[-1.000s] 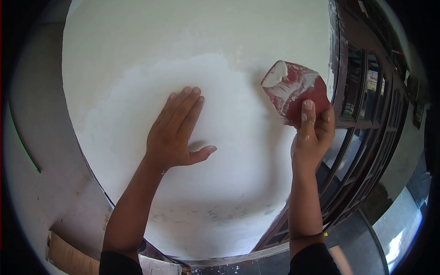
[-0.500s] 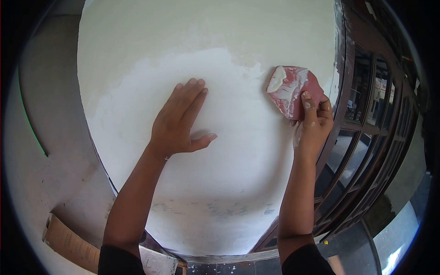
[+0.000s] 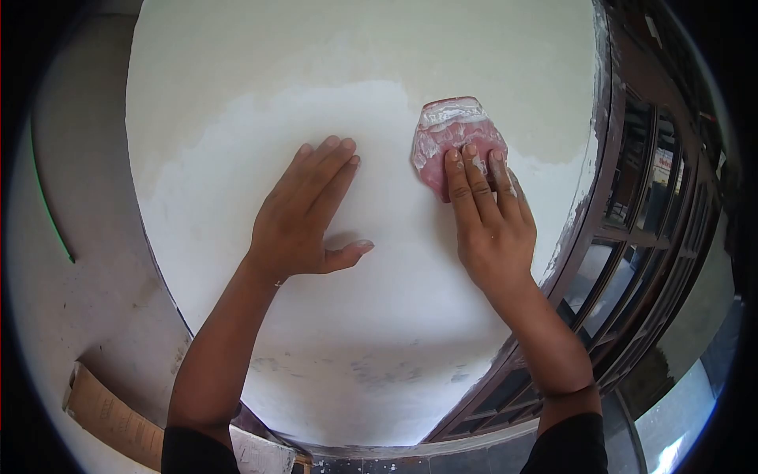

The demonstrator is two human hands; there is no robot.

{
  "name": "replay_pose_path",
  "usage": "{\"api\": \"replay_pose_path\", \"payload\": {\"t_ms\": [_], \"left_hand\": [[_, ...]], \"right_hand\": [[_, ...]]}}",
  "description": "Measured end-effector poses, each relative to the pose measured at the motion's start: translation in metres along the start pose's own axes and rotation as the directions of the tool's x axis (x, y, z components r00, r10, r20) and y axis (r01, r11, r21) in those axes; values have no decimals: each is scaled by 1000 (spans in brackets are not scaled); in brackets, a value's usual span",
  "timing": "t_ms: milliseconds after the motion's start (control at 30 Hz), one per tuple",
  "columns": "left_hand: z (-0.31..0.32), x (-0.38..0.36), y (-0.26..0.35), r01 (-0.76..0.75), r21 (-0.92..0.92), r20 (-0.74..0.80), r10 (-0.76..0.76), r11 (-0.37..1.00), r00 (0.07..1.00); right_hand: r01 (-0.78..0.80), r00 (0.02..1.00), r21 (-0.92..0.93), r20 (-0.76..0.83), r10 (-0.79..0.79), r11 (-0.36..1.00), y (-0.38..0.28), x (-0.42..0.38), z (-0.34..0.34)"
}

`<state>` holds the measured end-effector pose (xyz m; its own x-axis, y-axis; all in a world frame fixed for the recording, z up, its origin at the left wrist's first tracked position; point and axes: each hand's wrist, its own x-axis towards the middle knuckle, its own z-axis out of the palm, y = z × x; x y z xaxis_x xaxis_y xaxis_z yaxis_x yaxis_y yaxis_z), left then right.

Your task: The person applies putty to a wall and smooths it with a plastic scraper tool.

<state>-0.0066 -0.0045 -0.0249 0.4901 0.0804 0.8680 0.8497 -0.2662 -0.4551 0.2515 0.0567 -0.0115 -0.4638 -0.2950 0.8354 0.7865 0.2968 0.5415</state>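
Note:
A wall panel [image 3: 379,292] fills the middle of the view, bright white in its centre and duller above, with grey smudges low down. My left hand [image 3: 308,213] lies flat on it, fingers together and thumb spread, holding nothing. To the right, my right hand [image 3: 491,213] presses a flat pink scraper [image 3: 454,126] against the panel, its fingers laid over the lower part. White paste is smeared across the scraper's upper part. Whether my right thumb is under the scraper cannot be seen.
A dark wooden frame with glass panes [image 3: 624,237] runs down the right side. At the lower left lies a cardboard box [image 3: 114,411]. A thin green line [image 3: 49,205] shows on the grey surface at the far left. White specks dot the dark floor below.
My right hand has moved left and turned the scraper, from a pinch at its edge to fingers pressed over its face on the panel. My left hand has stayed nearly in place.

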Motion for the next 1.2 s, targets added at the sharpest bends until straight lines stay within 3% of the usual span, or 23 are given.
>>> {"api": "replay_pose_path", "payload": {"t_ms": [200, 300, 367, 400, 467, 500, 533, 567, 633, 667, 700, 767, 833, 900, 967, 1033, 1100, 1200], "left_hand": [[1, 0, 1, 17, 31, -1, -17, 999, 1000], [-2, 2, 2, 1, 30, -19, -1, 1000, 1000], [0, -1, -1, 3, 28, -8, -2, 1000, 1000], [-1, 0, 0, 3, 37, -18, -3, 999, 1000], [-3, 2, 2, -10, 5, -39, 11, 1000, 999], [-3, 2, 2, -10, 5, -41, 11, 1000, 999], [-3, 3, 2, -8, 15, -37, 8, 1000, 999], [-3, 2, 3, -3, 24, -32, 4, 1000, 999], [-4, 3, 2, -2, 23, -29, 2, 1000, 1000], [-4, 2, 2, -7, 19, -28, 7, 1000, 1000], [-4, 1, 2, -7, 20, -25, 8, 1000, 1000], [-2, -1, 1, 11, 0, -19, -11, 1000, 1000], [-3, -1, 1, 11, 8, -13, -11, 1000, 1000], [-3, 0, 1, 5, 10, -8, -5, 1000, 1000], [-3, 0, 1, 4, -1, -17, -4, 1000, 1000], [-2, -1, 0, 2, -4, -16, -2, 1000, 1000], [-3, 1, 0, 0, -3, -20, 0, 1000, 1000], [-6, 3, 2, -8, 12, -25, 9, 1000, 1000]], "right_hand": [[128, 984, -111, 141, -112, 986, -3, 3, -7], [151, 975, 9, 164, -150, 989, -23, -23, -25], [73, 981, 196, 163, -106, 978, -26, -36, -50], [82, 982, 193, 152, -112, 978, -20, -36, -57], [-15, 997, 361, -61, 40, 933, -7, -34, -71], [-140, 981, 408, -69, 184, 902, -3, -29, -77], [-353, 881, 615, -36, 472, 705, -4, -25, -69], [-485, 707, 772, 70, 703, 411, -4, -20, -58], [-416, 596, 909, 297, 746, -29, 12, 3, -39], [-381, 524, 907, 371, 766, -179, 15, 13, -26], [-380, 523, 907, 373, 766, -182, 14, 21, -23], [-417, 462, 849, 506, 728, -325, 10, 37, -20], [-419, 464, 853, 495, 735, -310, 5, 36, -10], [-561, 412, 807, 465, 784, -184, 3, 22, -1], [-538, 378, 819, 445, 812, -199, -4, 12, -9], [-351, 354, 898, 388, 851, -263, -4, 0, -7], [-314, 349, 894, 422, 837, -319, -2, 4, -9], [-313, 436, 901, 417, 797, -300, -9, 33, -11]]}}
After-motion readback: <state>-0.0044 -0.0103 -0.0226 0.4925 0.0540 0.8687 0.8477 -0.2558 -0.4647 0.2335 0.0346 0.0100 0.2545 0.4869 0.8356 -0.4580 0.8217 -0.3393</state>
